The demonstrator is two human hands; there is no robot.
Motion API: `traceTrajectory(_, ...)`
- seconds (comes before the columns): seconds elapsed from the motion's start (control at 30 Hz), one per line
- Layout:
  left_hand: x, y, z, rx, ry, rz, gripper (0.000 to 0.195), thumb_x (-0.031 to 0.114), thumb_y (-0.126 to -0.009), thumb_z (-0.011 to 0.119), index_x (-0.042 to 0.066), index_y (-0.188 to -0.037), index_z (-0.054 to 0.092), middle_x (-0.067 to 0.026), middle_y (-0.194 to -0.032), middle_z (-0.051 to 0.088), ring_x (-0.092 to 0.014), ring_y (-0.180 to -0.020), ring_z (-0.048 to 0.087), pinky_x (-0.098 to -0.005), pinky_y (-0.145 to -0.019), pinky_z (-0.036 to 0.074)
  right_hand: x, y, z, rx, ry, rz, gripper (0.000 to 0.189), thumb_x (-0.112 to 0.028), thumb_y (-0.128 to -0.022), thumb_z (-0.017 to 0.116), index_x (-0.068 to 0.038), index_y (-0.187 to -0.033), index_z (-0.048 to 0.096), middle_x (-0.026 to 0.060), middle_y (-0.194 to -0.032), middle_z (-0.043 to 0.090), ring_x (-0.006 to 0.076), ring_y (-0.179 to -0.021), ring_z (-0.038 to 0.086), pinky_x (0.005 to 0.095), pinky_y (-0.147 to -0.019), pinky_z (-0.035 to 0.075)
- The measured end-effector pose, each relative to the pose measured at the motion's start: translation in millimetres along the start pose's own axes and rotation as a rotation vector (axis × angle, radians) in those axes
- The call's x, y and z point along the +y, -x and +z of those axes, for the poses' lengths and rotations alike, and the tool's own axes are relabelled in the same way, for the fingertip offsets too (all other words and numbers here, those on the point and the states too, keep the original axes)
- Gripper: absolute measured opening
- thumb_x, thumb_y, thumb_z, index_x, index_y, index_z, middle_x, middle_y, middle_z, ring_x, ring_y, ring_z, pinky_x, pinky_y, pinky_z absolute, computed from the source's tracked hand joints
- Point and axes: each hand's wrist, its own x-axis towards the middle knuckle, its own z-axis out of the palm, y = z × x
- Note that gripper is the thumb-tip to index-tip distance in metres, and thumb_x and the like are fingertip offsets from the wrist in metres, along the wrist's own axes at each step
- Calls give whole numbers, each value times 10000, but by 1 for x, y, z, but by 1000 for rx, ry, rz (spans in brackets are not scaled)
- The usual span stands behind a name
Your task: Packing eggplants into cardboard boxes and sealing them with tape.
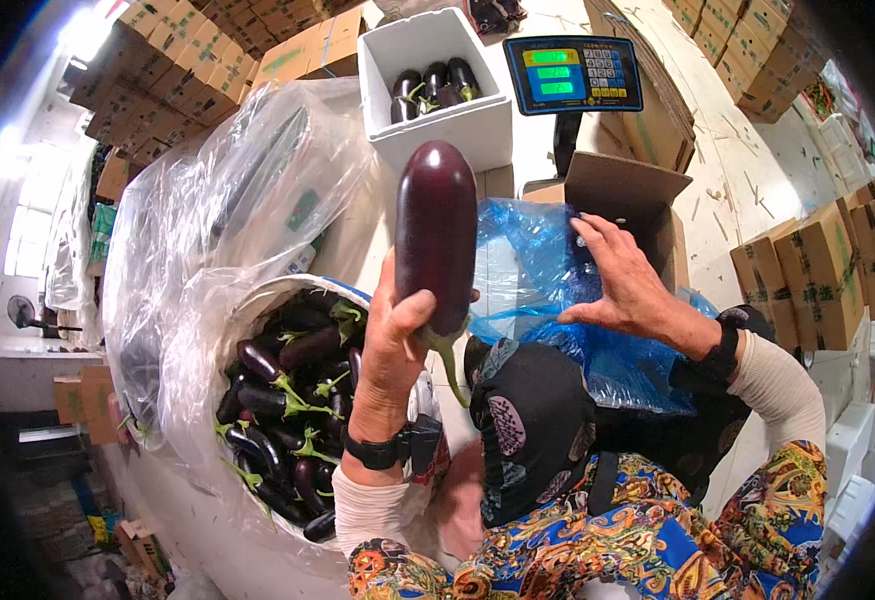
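My left hand [400,337] grips a large dark purple eggplant [437,232] near its stem end, the round end pointing up. To the right, my right hand [621,281] is spread with fingers apart over a blue plastic bag [520,247], holding nothing. The bag lies by an open cardboard box [676,259] and spreads over my lap. At my left stands a big plastic-lined tub [246,319] with several eggplants [310,349] in it. A white foam box [437,142], beyond the held eggplant, also has eggplants [436,79] inside.
Behind the cardboard box stands a scale's lit display [574,75]. Clear plastic sheeting [182,202] drapes around the tub at left. Stacked cartons [174,60] rise at the back left, and more cartons [816,277] stand at right. Plant bits litter the floor [737,180].
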Motion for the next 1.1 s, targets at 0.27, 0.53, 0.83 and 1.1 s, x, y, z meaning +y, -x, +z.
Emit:
traceTrajectory(0.27,-18,-5,-26,-27,261,-83,564,428,-945,407,-13,-1296,404,-213,-1136,570,-309,-876,637,-339,-628,536,51,-9,5,-190,287,288,176,-20,-702,567,-42,-862,637,197,-835,641,380,-860,622,465,-760,519)
traceTrajectory(0.53,-29,4,-41,4,300,-115,547,397,-933,440,-21,-1285,417,-212,-1122,578,-331,-878,641,-353,-621,550,122,-65,-117,270,-783,499,141,-120,-918,489,-27,-873,585,22,-729,588,62,-627,563,196,-622,481)
traceTrajectory(0.83,-39,-2,-35,-156,253,-155,765,333,-722,628,-37,-1329,344,-211,-1149,553,-310,-959,626,-353,-778,542,155,-72,-131,647,36,292,272,-182,-861,567,-15,-1070,617,129,-947,640,222,-906,629,333,-798,509)
traceTrajectory(1.1,-42,-6,-28,-127,295,-168,814,406,-697,624,-45,-1319,357,-231,-1144,554,-327,-919,632,-370,-743,541,-9,-47,-89,601,524,-220,596,-210,-694,778,-96,-1225,534,145,-1406,374,298,-1318,314,426,-1068,201)
